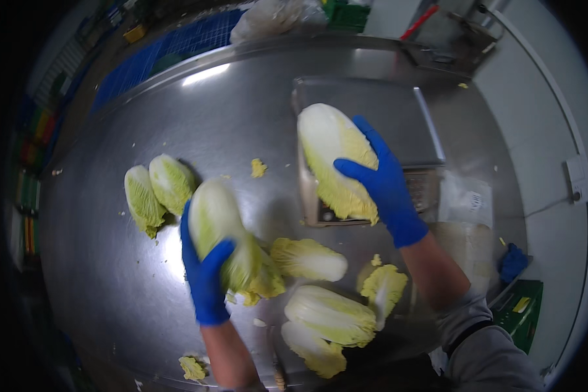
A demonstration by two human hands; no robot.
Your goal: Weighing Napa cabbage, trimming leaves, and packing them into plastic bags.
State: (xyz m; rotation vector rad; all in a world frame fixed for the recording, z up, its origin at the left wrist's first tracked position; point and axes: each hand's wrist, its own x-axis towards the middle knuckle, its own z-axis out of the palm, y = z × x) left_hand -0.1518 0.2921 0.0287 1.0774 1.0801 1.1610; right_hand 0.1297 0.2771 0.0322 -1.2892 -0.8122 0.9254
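My left hand, in a blue glove, is closed around a napa cabbage with a white base and yellow-green leaves. In my right hand, gloved the same way, is a second napa cabbage, held over the front left part of a weighing scale; whether it touches the scale I cannot tell. Two smaller cabbages, one outer and one inner, lie left of my left hand. Between my forearms rest a loose leaf, another cabbage and more leaves.
A knife lies on the steel table near its front edge, with leaf scraps to its left. Right of the scale are plastic bags and a crumpled blue glove. A green crate stands by the white wall.
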